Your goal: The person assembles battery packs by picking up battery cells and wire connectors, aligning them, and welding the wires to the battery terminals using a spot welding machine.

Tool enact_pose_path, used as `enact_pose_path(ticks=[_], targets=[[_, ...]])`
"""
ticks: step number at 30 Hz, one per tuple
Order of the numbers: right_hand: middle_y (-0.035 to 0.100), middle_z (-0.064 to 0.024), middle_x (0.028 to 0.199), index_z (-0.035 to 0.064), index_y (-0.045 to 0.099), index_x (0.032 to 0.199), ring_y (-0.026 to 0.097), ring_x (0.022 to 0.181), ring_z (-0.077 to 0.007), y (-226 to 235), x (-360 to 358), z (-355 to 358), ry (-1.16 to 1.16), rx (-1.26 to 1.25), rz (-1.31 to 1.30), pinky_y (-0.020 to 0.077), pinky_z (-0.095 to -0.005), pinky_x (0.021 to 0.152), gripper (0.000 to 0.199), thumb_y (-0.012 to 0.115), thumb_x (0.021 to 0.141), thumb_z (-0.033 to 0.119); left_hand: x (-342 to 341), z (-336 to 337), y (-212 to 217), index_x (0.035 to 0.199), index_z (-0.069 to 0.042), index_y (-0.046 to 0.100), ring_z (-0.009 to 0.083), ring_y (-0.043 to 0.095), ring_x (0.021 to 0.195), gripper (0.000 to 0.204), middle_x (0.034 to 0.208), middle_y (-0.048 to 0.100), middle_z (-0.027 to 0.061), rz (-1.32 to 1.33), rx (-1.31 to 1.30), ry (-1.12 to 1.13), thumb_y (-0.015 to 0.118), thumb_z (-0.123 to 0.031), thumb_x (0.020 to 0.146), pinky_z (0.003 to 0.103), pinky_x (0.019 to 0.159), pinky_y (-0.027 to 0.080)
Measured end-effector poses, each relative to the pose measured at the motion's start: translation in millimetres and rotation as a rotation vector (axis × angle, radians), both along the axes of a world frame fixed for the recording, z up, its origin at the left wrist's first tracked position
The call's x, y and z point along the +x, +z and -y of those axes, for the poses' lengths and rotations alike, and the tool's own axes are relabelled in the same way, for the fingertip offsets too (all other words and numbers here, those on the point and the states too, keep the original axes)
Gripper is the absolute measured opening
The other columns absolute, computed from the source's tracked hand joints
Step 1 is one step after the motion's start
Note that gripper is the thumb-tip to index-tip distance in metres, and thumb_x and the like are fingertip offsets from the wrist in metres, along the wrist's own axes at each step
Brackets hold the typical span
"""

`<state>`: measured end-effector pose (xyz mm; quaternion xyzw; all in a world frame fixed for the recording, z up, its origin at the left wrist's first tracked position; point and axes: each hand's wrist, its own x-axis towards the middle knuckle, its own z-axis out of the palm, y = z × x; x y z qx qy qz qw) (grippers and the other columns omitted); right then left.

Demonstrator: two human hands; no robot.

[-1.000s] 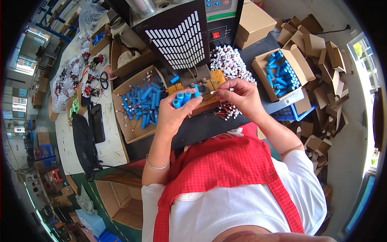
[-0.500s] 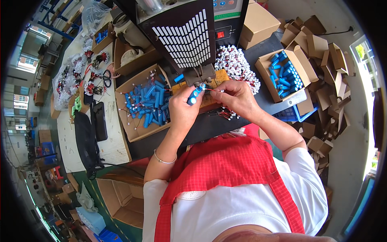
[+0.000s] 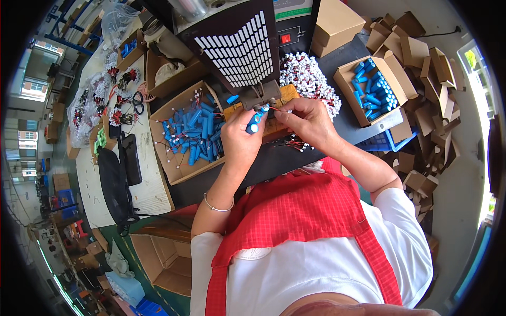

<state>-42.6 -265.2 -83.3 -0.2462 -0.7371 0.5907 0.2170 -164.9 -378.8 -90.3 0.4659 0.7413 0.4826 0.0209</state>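
Below the electrode head (image 3: 256, 96) of a black bench welding machine (image 3: 234, 52), my left hand (image 3: 238, 138) is closed around several blue cylindrical battery cells (image 3: 254, 127), their ends turned toward me. Just to the right, my right hand (image 3: 310, 122) pinches a thin wire lead with a small white connector (image 3: 289, 111), against the upper end of the cells. Exactly where the wire meets the cell is too small to tell. Under both hands lies a worn yellow block (image 3: 289, 93). One loose blue cell (image 3: 232, 99) rests on it at the left.
To the left stands a carton (image 3: 174, 171) of blue cells with wires. A heap of white connectors with leads (image 3: 308, 79) lies behind my right hand. Further right, another carton (image 3: 350, 79) holds blue cells. More leads (image 3: 296, 143) lie at the bench's front edge.
My hands stay at the electrodes with the cells and the lead, nearly unmoved. The whole view has shifted slightly.
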Motion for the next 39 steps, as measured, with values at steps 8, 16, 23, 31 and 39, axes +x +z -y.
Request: enact_pose_path(ticks=[8,16,23,31,39], targets=[[0.063,-0.0099,0.089,-0.0016,0.061,0.098,0.062,0.079,-0.0172,-0.6,40.1,-50.2,-0.073,0.503,-0.130,0.0497,-0.0269,0.067,0.017,0.059,0.082,0.000,-49.8,51.1,2.5,0.110,-0.004,0.060,0.0196,0.056,0.083,0.031,0.100,0.054,0.0104,0.027,-0.045,0.170,0.064,-0.009,0.079,0.028,0.078,0.044],[0.058,-0.0112,0.100,0.0038,0.063,0.092,0.057,0.094,-0.0267,-23.5,59.2,-109.5,0.183,0.913,0.257,0.0474,-0.0352,0.080,0.017,0.062,0.075,0.003,-69.2,94.7,12.0,0.116,-0.005,0.057,0.0099,0.057,0.074,0.033,0.093,0.057,0.0043,0.473,-0.233,0.190,0.060,-0.019,0.086,0.020,0.058,0.046],[0.065,-0.0056,0.085,-0.0018,0.063,0.092,0.062,0.074,-0.0116,-8.2,55.5,-102.7,-0.181,0.342,-0.017,0.0494,-0.0223,0.069,0.013,0.060,0.085,0.009,-38.9,71.4,25.3,0.115,0.002,0.055,0.0123,0.061,0.083,0.033,0.093,0.064,0.0086,0.719,-0.022,0.116,0.059,-0.014,0.086,0.023,0.061,0.049],[0.064,-0.0083,0.089,-0.0007,0.058,0.096,0.063,0.080,-0.0148,5.4,37.9,-43.2,-0.100,-0.484,-0.461,0.0526,-0.0262,0.072,0.015,0.062,0.084,0.007,10.0,26.3,13.7,0.114,0.001,0.052,0.0195,0.061,0.092,0.036,0.102,0.061,0.0111,1.229,0.060,-0.240,0.064,-0.006,0.081,0.029,0.070,0.052],[0.060,-0.0116,0.101,0.0009,0.057,0.102,0.060,0.091,-0.0177,-0.8,27.5,-15.6,-0.085,-0.191,-0.393,0.0500,-0.0258,0.075,0.019,0.061,0.083,0.003,28.6,15.4,4.3,0.106,0.003,0.058,0.0106,0.060,0.075,0.031,0.089,0.063,0.0069,1.172,0.161,-0.200,0.068,-0.003,0.078,0.022,0.060,0.051]])
